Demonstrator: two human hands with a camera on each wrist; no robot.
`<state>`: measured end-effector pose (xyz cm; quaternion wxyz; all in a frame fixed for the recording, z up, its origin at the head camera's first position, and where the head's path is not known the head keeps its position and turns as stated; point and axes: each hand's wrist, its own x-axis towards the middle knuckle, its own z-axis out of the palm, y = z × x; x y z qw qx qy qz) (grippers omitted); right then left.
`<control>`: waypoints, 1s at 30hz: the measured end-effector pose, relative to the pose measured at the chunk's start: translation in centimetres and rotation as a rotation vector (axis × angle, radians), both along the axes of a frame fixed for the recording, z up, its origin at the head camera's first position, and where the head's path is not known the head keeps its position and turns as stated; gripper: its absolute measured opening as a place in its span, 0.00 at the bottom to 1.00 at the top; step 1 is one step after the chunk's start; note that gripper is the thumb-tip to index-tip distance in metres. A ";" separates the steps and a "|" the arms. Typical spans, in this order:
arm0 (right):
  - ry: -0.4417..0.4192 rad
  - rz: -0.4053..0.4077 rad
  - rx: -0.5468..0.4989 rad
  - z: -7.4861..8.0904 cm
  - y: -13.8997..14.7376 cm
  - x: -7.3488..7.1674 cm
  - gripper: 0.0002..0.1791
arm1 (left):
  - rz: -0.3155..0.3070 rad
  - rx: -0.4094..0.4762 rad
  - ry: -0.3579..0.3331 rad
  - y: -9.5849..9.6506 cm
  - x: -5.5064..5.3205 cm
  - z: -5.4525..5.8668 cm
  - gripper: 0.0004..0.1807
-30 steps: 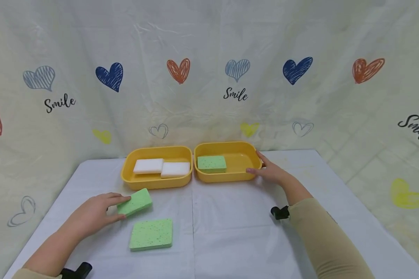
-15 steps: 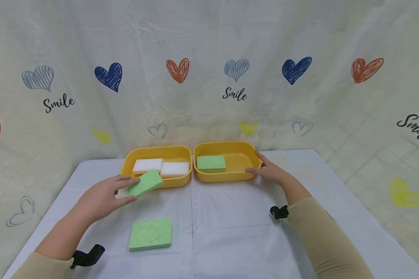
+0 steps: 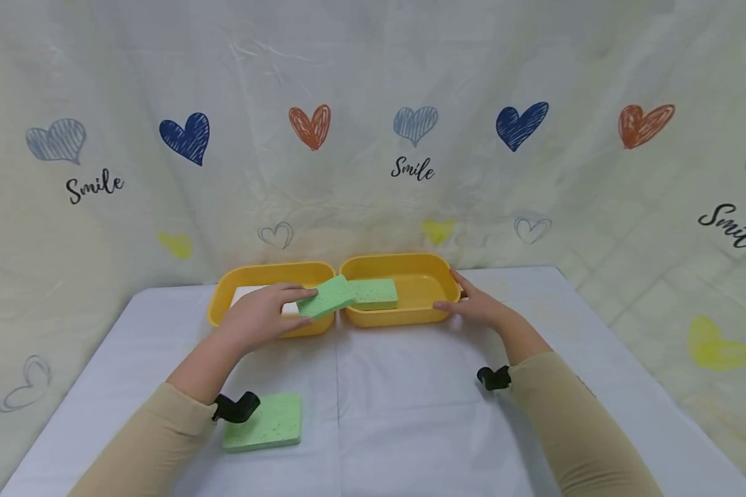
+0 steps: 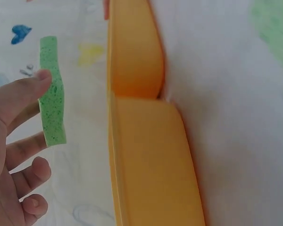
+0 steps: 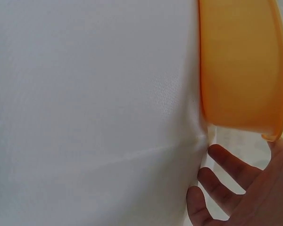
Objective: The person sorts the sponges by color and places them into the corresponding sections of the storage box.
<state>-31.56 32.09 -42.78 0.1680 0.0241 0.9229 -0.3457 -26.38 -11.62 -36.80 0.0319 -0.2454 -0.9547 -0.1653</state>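
My left hand point(image 3: 261, 316) pinches a green speckled sponge point(image 3: 328, 297) between thumb and fingers. It holds the sponge tilted above the spot where two yellow trays meet. In the left wrist view, this sponge point(image 4: 53, 99) is seen edge-on, higher than the tray rims. My right hand point(image 3: 483, 308) spans the right end of the right yellow tray point(image 3: 404, 317), thumb at its front rim and a finger at the back. Another green sponge point(image 3: 378, 295) lies in that tray's left part. The left yellow tray point(image 3: 311, 328) holds white sponges point(image 3: 290, 308), mostly hidden by my left hand.
A further green sponge point(image 3: 273, 422) lies flat on the white-covered table point(image 3: 410, 400), partly behind the left wrist's black camera mount point(image 3: 236, 407). A hanging sheet point(image 3: 360, 200) printed with hearts stands right behind the trays.
My left hand has carried the green sponge up and to the right, from the table over the left tray to where the trays meet. My right hand stays at the right tray.
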 end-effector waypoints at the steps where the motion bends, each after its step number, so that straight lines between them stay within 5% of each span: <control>1: 0.001 -0.001 -0.002 0.0 0.0 0.0 0.62 | -0.004 0.006 -0.007 0.8 -0.4 0.1 0.30; 18: 0.022 0.012 -0.010 0.2 0.0 0.4 0.59 | -0.086 -0.026 -0.118 13.0 -6.9 -0.8 0.28; 24: 0.028 0.017 -0.007 0.4 0.0 0.5 0.59 | -0.090 -0.072 -0.180 16.4 -8.2 -1.3 0.27; 30: 0.030 0.035 -0.019 0.7 -0.1 0.8 0.59 | -0.096 -0.140 -0.166 19.1 -8.7 -1.2 0.27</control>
